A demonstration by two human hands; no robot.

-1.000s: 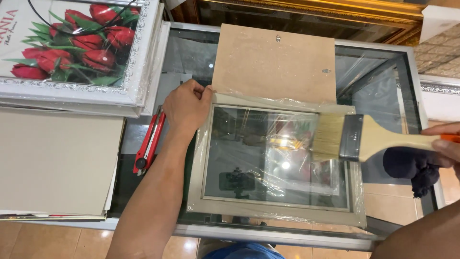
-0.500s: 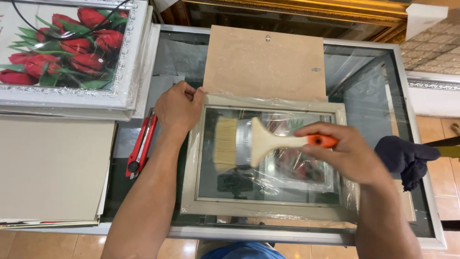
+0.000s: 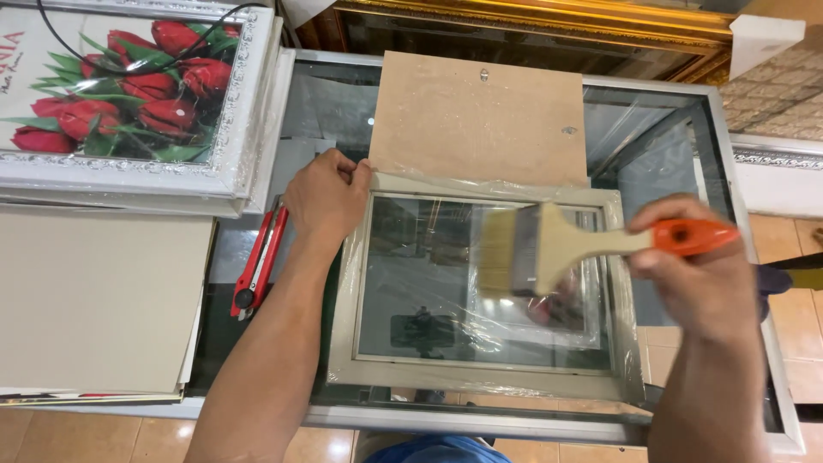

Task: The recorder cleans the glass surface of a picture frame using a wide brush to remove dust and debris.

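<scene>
A pale grey picture frame point(image 3: 480, 375) wrapped in clear plastic lies face down on a glass-topped table point(image 3: 549, 422), its glass pane showing. My left hand point(image 3: 326, 199) presses on the frame's top left corner. My right hand point(image 3: 694, 274) grips the orange-tipped handle of a wide flat paintbrush point(image 3: 549, 250). The brush's pale bristles rest over the upper right part of the pane and look blurred by motion.
A brown backing board point(image 3: 476, 116) lies just beyond the frame. A red utility knife point(image 3: 260, 260) lies left of my left forearm. At left are stacked boards point(image 3: 94, 300) and a white-framed picture of red tulips point(image 3: 129, 94). A gilded frame point(image 3: 531, 17) runs along the back.
The brush came in from the right over the glass, reached the left part of the pane, and has now swept back toward the right. My left hand stayed on the corner.
</scene>
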